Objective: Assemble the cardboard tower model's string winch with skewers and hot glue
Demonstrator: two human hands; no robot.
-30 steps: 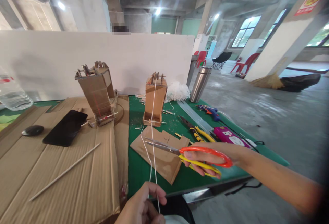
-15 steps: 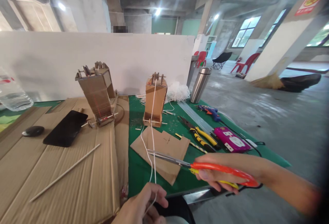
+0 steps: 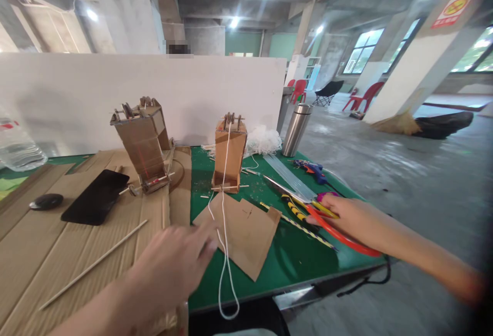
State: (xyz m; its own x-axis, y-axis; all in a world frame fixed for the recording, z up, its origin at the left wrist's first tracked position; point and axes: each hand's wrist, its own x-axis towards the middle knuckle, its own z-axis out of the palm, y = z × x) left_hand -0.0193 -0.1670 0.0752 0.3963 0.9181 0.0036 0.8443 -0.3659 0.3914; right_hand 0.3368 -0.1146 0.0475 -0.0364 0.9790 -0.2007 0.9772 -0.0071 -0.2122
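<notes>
White string (image 3: 226, 248) loops down past the near edge of the green table (image 3: 295, 269). Left hand (image 3: 171, 259), blurred, close beside the strands; cannot tell whether it pinches any. Right hand (image 3: 341, 215) wrapped around red-and-yellow scissors (image 3: 342, 239). Farther off, string climbs a cardboard tower's (image 3: 233, 157) front; steel flask (image 3: 297, 130) beyond.

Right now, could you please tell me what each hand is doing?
Left hand: blurred, near the white string; whether it grips anything cannot be told.
Right hand: closed, holding the scissors by the handles.
</notes>
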